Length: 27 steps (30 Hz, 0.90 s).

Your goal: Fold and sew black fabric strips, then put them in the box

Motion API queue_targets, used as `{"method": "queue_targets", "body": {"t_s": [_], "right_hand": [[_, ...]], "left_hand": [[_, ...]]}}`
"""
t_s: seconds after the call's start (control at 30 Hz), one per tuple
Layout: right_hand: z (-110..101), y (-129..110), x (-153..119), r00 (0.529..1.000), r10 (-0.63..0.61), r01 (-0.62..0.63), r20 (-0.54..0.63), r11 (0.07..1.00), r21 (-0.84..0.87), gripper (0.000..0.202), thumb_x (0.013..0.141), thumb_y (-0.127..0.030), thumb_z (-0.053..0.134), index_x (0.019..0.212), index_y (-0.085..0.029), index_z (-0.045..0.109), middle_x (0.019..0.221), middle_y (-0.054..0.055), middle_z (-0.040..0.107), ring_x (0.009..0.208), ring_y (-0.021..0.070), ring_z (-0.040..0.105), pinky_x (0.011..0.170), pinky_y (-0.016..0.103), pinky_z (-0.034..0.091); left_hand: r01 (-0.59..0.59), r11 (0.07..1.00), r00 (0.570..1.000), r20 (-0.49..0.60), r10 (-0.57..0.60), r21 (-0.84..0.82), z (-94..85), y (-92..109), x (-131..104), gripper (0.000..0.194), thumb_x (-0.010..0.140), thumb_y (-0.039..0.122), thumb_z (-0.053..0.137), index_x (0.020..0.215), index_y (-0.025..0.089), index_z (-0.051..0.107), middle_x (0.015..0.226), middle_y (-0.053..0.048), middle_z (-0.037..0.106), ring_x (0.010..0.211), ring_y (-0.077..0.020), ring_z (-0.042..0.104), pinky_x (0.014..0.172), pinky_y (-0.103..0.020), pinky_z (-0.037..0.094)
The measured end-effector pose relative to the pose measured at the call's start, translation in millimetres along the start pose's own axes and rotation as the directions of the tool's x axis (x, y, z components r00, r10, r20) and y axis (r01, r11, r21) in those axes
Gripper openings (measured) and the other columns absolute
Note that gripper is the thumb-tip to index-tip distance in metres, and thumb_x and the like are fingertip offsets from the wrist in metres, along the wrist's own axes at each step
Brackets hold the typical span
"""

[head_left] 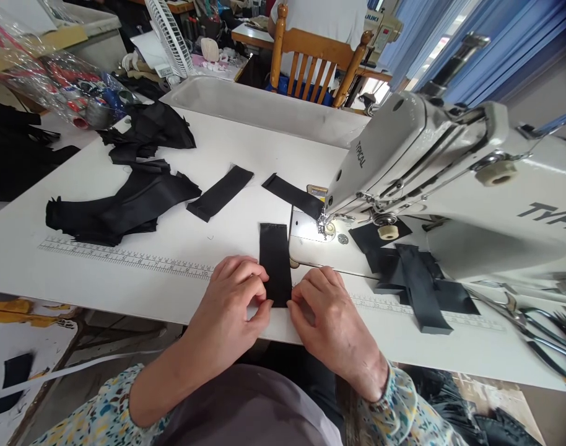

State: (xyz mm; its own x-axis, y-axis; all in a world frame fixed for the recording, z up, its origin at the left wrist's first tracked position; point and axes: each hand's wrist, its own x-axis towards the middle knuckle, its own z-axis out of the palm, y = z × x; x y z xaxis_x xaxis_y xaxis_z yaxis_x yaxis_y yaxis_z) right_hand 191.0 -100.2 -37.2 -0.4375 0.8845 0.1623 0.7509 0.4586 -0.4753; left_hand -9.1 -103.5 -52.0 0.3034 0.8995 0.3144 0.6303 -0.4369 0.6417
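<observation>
Your left hand [236, 298] and right hand [330, 317] pinch the near corners of a black strip [275, 257]. It lies beside the sewing machine [389, 145].

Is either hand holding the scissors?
No, the scissors lie on the right of the white tabletop, while the left hand and right hand are at the near end of a black fabric strip.

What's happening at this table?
A person's left hand and right hand hold the near corners of a black fabric strip on the white table. Another strip reaches the needle area of the sewing machine. More black pieces lie to the left; scissors rest at right.
</observation>
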Motion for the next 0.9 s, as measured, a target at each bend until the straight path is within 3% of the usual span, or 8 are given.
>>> {"method": "queue_targets", "body": {"t_s": [0.33, 0.43, 0.5, 0.6, 0.7, 0.9], "right_hand": [[0.6, 0.1, 1.3, 1.000, 0.001, -0.001, 0.005, 1.000, -0.006, 0.017, 0.089, -0.008, 0.056, 0.079, -0.020, 0.050, 0.088, 0.005, 0.052, 0.087, 0.0225, 0.045, 0.080, 0.041, 0.042], [0.8, 1.4, 1.6, 0.999, 0.031, -0.032, 0.007, 0.998, 0.052, 0.018, 0.088, -0.006, 0.057, 0.081, -0.021, 0.051, 0.088, 0.004, 0.052, 0.087, 0.0216, 0.045, 0.080, 0.039, 0.042], [-0.1, 3.1, 2.3, 0.998, 0.051, -0.053, 0.025, 0.994, 0.097, 0.019, 0.087, -0.003, 0.058, 0.083, -0.021, 0.052, 0.090, 0.003, 0.053, 0.089, 0.0213, 0.045, 0.080, 0.038, 0.042], [-2.0, 5.9, 3.9, 0.996, 0.064, -0.072, 0.065, 0.988, 0.133, 0.020, 0.087, -0.002, 0.059, 0.087, -0.021, 0.055, 0.092, 0.002, 0.055, 0.091, 0.0212, 0.046, 0.083, 0.039, 0.042], [-3.3, 7.5, 5.7, 0.994, 0.063, -0.076, 0.086, 0.986, 0.147, 0.019, 0.087, -0.003, 0.058, 0.088, -0.021, 0.056, 0.094, 0.002, 0.055, 0.092, 0.0211, 0.046, 0.085, 0.040, 0.042], [-5.5, 6.9, 7.0, 0.992, 0.077, -0.092, 0.100, 0.984, 0.154, 0.019, 0.087, -0.003, 0.058, 0.088, -0.022, 0.056, 0.094, 0.002, 0.055, 0.094, 0.0213, 0.046, 0.087, 0.040, 0.042]], "left_hand": [[-0.028, 0.999, 0.999, 0.037, 0.027, 0.042, -0.5, 0.2, 1.0, 0.021, 0.088, 0.004, 0.055, 0.075, 0.019, 0.047, 0.100, -0.005, 0.060, 0.112, -0.0250, 0.054, 0.098, -0.046, 0.046], [-0.016, 0.999, 0.999, 0.050, 0.014, 0.045, -1.7, -0.3, 1.7, 0.014, 0.089, 0.005, 0.055, 0.087, 0.019, 0.055, 0.106, -0.007, 0.058, 0.115, -0.0263, 0.052, 0.101, -0.049, 0.046], [-0.023, 0.999, 0.996, 0.084, 0.019, 0.043, -4.6, -1.2, 3.8, 0.019, 0.090, 0.006, 0.055, 0.101, 0.020, 0.061, 0.115, -0.008, 0.056, 0.120, -0.0273, 0.050, 0.103, -0.050, 0.046], [-0.119, 0.992, 0.979, 0.172, 0.110, 0.038, -11.2, -3.9, 9.8, 0.032, 0.092, 0.004, 0.051, 0.110, 0.025, 0.067, 0.125, -0.008, 0.053, 0.129, -0.0279, 0.045, 0.108, -0.051, 0.044], [-0.262, 0.964, 0.939, 0.241, 0.246, 0.038, -17.6, -9.7, 17.0, 0.037, 0.094, 0.000, 0.048, 0.103, 0.027, 0.072, 0.125, -0.006, 0.056, 0.136, -0.0285, 0.041, 0.117, -0.055, 0.036], [-0.469, 0.882, 0.842, 0.322, 0.432, 0.043, -27.0, -20.2, 29.1, 0.042, 0.091, -0.003, 0.054, 0.100, 0.031, 0.077, 0.116, -0.003, 0.064, 0.135, -0.0277, 0.047, 0.122, -0.059, 0.029]]}}
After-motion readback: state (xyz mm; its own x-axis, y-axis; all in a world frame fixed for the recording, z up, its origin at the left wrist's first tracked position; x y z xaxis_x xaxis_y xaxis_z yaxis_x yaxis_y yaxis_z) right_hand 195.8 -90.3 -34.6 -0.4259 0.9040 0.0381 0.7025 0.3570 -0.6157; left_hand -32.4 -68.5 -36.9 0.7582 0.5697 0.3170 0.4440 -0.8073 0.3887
